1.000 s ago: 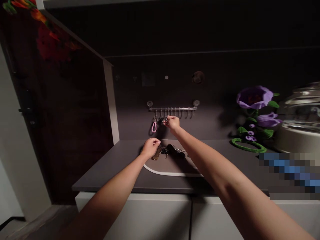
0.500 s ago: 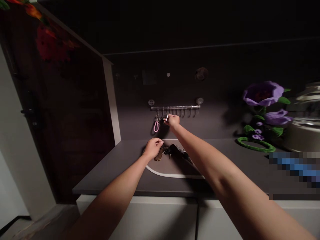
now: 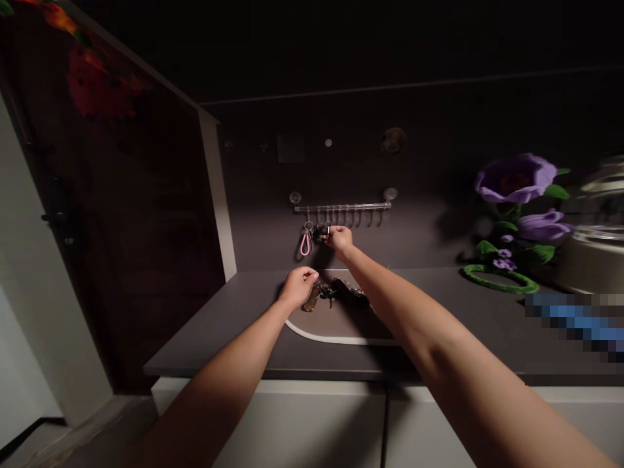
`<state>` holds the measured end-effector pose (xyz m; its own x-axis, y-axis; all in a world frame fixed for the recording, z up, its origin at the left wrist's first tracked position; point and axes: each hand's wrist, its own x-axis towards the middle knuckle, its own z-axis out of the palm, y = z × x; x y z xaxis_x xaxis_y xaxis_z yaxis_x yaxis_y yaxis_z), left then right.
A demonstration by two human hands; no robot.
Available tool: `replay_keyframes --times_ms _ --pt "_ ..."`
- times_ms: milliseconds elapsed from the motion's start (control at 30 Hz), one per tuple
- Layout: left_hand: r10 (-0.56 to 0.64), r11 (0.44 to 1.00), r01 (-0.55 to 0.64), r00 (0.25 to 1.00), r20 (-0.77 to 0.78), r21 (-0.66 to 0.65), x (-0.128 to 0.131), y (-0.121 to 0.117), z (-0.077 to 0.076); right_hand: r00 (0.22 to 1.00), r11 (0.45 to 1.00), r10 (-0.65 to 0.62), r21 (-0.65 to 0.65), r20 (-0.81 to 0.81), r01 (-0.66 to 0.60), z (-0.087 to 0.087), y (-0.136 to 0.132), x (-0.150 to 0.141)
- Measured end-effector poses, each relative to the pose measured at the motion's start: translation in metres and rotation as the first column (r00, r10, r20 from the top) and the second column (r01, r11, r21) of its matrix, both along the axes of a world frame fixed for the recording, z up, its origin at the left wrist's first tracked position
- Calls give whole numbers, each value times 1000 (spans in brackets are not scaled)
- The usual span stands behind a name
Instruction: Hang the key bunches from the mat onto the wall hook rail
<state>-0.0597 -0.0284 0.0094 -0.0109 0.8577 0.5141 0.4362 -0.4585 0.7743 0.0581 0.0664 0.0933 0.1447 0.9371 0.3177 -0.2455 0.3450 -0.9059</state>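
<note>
A clear rail (image 3: 344, 207) with a row of hooks is fixed to the dark wall. From its left hook hangs a key ring with a pink loop (image 3: 305, 244). Just right of it, my right hand (image 3: 340, 239) pinches a bunch of dark keys (image 3: 322, 232), its ring up at the hooks; whether the ring sits on a hook is too small to tell. Lower down, my left hand (image 3: 298, 286) hovers with curled fingers, thumb against fingertips, nothing visible between them. Beside it, several keys with a brown fob (image 3: 311, 301) and dark fobs (image 3: 341, 286) lie on a white-rimmed mat (image 3: 331, 340).
Purple artificial flowers (image 3: 517, 179) with a green ring base (image 3: 502, 279) stand on the grey counter (image 3: 209, 325) at the right, beside a pale rounded appliance (image 3: 589, 263). A blurred-out blue patch lies before them. A dark door (image 3: 146, 260) is at the left.
My right hand has moved slightly down from the hooks, and a ring now shows above the keys at the rail. My left hand has hardly moved.
</note>
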Motion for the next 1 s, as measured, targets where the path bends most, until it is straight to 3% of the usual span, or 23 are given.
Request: replay_keyframes --times_ms 533,800,1000 --pt "-1 1000 2 1000 -10 27 -1 6 -5 985 994 92 -79 143 -82 -10 -15 17" --pt "11 999 -10 1000 -28 34 -2 5 -4 963 985 49 -171 267 -3 -5 -38 24" --pt "-4 1000 5 999 -52 14 -2 1 -2 938 992 82 -120 337 -43 -4 -63 29"
